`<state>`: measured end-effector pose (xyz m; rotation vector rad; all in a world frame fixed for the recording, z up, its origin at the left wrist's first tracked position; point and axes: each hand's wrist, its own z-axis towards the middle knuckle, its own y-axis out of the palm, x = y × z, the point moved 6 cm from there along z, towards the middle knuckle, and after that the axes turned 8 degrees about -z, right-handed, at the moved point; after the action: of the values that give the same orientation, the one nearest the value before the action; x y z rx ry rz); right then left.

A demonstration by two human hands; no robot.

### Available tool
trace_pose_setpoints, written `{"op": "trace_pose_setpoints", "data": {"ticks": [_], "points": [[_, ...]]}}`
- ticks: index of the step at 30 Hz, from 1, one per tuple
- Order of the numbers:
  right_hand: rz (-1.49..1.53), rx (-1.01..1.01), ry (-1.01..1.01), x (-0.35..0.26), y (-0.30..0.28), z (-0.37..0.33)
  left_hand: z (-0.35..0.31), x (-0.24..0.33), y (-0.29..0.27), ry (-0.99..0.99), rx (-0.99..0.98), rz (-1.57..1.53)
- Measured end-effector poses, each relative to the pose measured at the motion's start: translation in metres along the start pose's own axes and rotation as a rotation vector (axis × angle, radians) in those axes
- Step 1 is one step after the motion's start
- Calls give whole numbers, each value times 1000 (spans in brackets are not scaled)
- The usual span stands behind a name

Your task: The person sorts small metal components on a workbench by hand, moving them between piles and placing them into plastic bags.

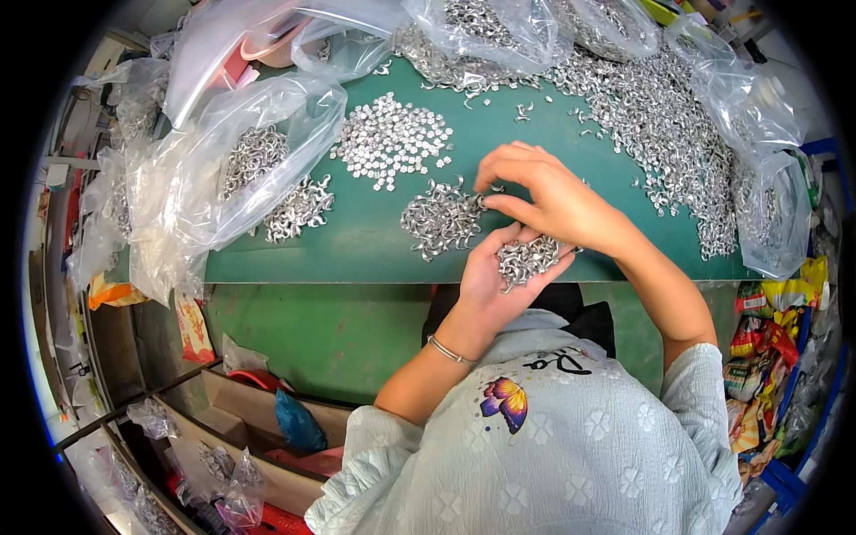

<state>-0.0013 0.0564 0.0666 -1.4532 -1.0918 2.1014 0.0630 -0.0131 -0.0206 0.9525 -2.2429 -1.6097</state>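
Observation:
My left hand, palm up at the table's front edge, cups a heap of small curved silver metal pieces. Just above it, my right hand reaches leftward with thumb and forefinger bent together in a pinch. A small metal piece shows at those fingertips, too small to make out fully. Right beside them on the green tabletop lies a loose pile of the same curved pieces. Behind that pile, small blocky silver pieces are spread in one layer.
A large heap of curved pieces covers the table's right side. Clear plastic bags edge it, and another open bag spills pieces at the left. A pink basin sits at the back left. Drawers stand below, at lower left.

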Motion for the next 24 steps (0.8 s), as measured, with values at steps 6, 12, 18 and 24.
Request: {"op": "trace_pose_setpoints", "data": {"ticks": [6,12,18,24], "points": [[-86,-173,-26,-14,-3,-26,-9,7,9,102,152,182],[-154,-154,-10,-22,1,-25,-8,6,5,39,217,177],[-232,-140,69,-23,2,-26,-2,6,-6,-36,-11,146],[-26,-139,202,-9,5,-26,3,4,2,-11,120,-6]]}}
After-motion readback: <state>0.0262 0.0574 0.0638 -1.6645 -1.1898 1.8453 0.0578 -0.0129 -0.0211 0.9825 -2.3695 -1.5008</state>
